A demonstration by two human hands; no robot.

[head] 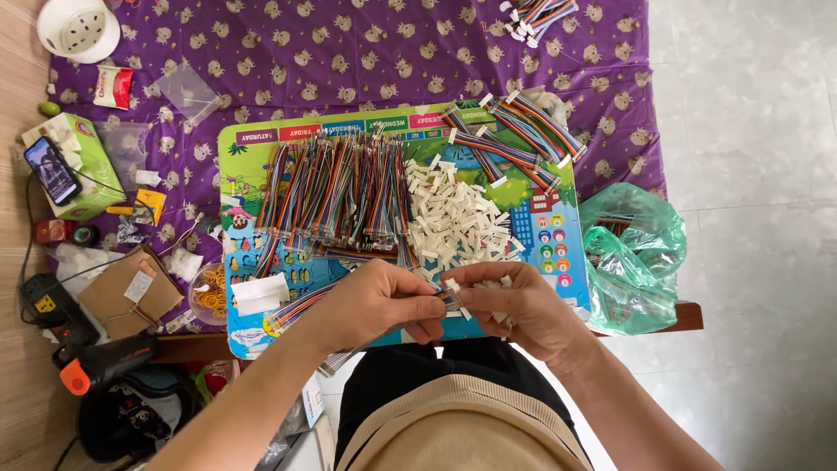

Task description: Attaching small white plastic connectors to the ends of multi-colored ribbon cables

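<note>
My left hand (377,303) pinches a flat multicoloured ribbon wire (301,307) near its end, just above the front edge of a colourful picture board (558,228). My right hand (514,305) meets it from the right, holding a small white plastic connector (452,285) at the wire's tip, with more white pieces cupped in the palm. Behind the hands lie a row of several coloured ribbon wires (336,187) and a heap of white connectors (455,214). Finished wire bundles (514,135) rest at the board's far right.
A purple patterned cloth (349,52) covers the low table. A phone (52,170) leans on a green tissue box, a tub of yellow rubber bands (209,296) sits left of the board, a green plastic bag (629,257) hangs right, a white bowl (78,28) at far left.
</note>
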